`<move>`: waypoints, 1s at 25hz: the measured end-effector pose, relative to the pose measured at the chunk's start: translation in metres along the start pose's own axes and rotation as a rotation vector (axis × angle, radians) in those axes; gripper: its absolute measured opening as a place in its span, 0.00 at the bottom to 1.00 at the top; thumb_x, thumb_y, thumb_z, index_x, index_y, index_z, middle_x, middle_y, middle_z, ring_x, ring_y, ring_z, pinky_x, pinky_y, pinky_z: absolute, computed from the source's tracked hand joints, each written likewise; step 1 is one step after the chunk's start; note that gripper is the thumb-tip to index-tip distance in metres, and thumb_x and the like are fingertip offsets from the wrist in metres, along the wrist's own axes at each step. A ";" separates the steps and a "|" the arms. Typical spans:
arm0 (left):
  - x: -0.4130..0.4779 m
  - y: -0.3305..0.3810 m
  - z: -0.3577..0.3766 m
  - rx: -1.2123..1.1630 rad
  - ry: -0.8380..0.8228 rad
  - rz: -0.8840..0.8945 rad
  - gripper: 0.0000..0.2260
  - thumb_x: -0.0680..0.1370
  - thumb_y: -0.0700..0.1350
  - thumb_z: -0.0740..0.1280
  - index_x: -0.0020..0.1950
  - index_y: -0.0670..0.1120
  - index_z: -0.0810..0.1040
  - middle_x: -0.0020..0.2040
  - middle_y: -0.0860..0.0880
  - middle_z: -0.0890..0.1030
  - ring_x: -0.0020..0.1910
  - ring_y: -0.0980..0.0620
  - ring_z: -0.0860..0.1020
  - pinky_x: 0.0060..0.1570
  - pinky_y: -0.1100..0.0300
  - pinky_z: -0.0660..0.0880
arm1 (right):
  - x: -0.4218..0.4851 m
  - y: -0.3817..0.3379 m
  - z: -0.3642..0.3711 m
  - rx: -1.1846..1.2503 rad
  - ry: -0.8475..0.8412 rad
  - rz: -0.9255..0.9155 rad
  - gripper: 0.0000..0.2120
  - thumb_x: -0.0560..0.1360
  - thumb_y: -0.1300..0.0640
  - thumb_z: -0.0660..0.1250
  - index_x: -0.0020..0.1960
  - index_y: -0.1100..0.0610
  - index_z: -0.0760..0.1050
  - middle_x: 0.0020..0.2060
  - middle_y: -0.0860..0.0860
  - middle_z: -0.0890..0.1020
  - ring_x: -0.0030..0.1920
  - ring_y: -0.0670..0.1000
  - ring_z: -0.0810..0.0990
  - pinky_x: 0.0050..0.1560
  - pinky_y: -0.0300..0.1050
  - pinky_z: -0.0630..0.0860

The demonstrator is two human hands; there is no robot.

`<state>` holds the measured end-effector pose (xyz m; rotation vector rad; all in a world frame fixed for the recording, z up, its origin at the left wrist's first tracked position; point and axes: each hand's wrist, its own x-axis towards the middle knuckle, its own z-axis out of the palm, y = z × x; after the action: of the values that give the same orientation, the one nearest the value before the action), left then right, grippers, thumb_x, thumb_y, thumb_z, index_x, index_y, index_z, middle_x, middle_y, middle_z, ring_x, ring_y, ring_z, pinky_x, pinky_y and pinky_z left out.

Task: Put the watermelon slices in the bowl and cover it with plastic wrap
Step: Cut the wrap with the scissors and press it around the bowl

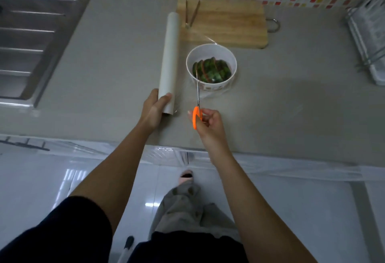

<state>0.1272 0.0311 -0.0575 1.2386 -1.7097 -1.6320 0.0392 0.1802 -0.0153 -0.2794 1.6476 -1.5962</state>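
Left hand (154, 106) gripping roll (169, 54), right hand (210, 123) gripping scissors (195, 116), cutting board (229, 25) behind bowl (233, 62)

Sink (31, 43): cut off by left edge. Rack (366, 39): cut off by right edge, contents illegible. Wrap roll (169, 58): near end partly covered by left hand (155, 109). Scissors (197, 104): orange handle partly hidden in right hand (210, 123); blades edge-on, gap indeterminable. Watermelon slices (211, 71): lower parts behind bowl (211, 51) wall. Plastic film (211, 95): outline untraceable.
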 end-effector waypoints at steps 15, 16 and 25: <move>0.003 0.011 -0.011 -0.163 -0.112 -0.059 0.09 0.70 0.55 0.65 0.43 0.50 0.74 0.43 0.50 0.78 0.41 0.53 0.78 0.27 0.67 0.73 | -0.045 0.039 0.030 -0.197 -0.131 0.169 0.10 0.70 0.45 0.69 0.42 0.50 0.72 0.30 0.41 0.76 0.30 0.33 0.75 0.35 0.25 0.70; 0.004 0.010 -0.011 -0.164 -0.122 -0.062 0.09 0.70 0.55 0.65 0.44 0.50 0.74 0.43 0.51 0.78 0.41 0.53 0.78 0.28 0.67 0.73 | -0.043 0.038 0.033 -0.191 -0.132 0.174 0.10 0.70 0.45 0.69 0.43 0.50 0.72 0.31 0.41 0.76 0.29 0.32 0.75 0.33 0.24 0.70; 0.008 -0.001 -0.010 -0.218 -0.128 -0.095 0.13 0.68 0.56 0.66 0.45 0.50 0.75 0.43 0.51 0.79 0.43 0.51 0.78 0.44 0.55 0.74 | -0.022 0.037 0.053 -0.120 -0.145 0.141 0.06 0.73 0.49 0.67 0.43 0.48 0.71 0.31 0.42 0.75 0.27 0.35 0.72 0.28 0.28 0.69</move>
<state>0.1319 0.0194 -0.0590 1.1476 -1.5161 -1.9331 0.1022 0.1625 -0.0338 -0.3259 1.6169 -1.3440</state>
